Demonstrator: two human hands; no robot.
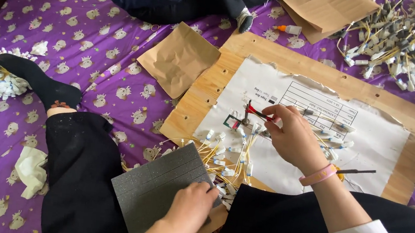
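Right hand (294, 135): pinching a red wire end (257, 112) at the metal pin on the paper sheet (367, 147).
Left hand (189, 208): fingers curled, gripping the grey foam pad's (157, 185) edge.
Progress, judged: one wire being worked; loose yellow wires (223, 158) waiting beside the pad.
Stock: big connector heap (412, 40) lying top right.
Containers: brown paper bags (180, 58), contents hidden.

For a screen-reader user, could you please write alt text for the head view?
A person's right hand holds a red-handled tool over a paper sheet on a wooden board, while the left hand rests on a grey foam pad. Yellow wires with white connectors lie between them on purple patterned bedding.
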